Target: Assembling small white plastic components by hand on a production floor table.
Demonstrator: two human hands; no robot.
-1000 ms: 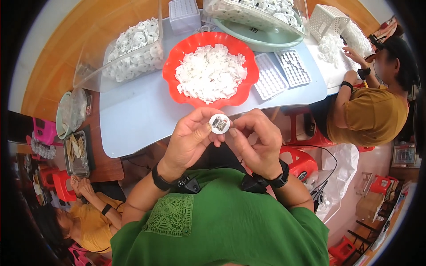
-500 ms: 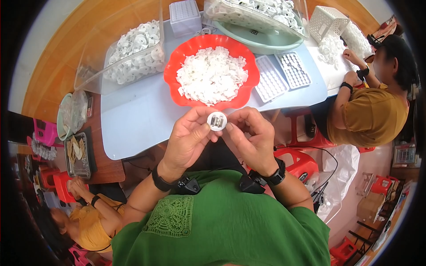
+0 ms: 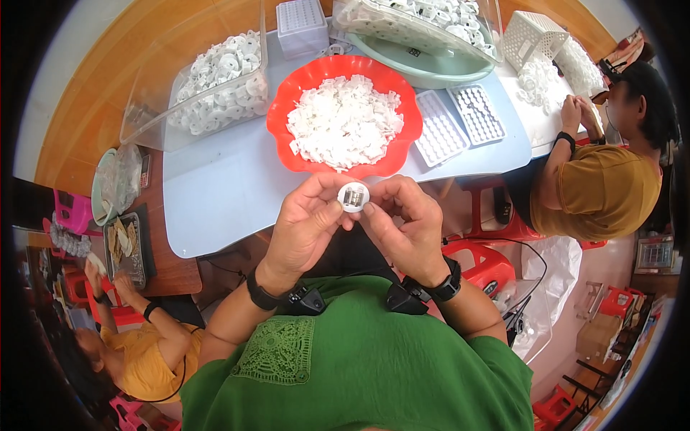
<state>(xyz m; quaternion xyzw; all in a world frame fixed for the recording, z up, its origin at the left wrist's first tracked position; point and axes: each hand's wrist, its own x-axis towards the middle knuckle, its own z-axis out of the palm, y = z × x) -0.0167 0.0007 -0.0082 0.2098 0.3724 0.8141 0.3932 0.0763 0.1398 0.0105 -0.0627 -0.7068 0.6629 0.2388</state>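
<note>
Right hand has drawn closer to the white disc.
Left hand pinches its rim; right grip can't be told; steady, level support should help.

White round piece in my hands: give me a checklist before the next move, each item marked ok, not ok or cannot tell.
1. White round piece gripped by the left hand: ok, between thumb and fingers.
2. Right hand close by: ok, thumb tip at its right edge; firm contact cannot tell.
3. Side with metal parts facing up to the camera: ok.
4. Metal parts fully seated: cannot tell, too small.
5. Red bowl upright on the table: ok.
</note>
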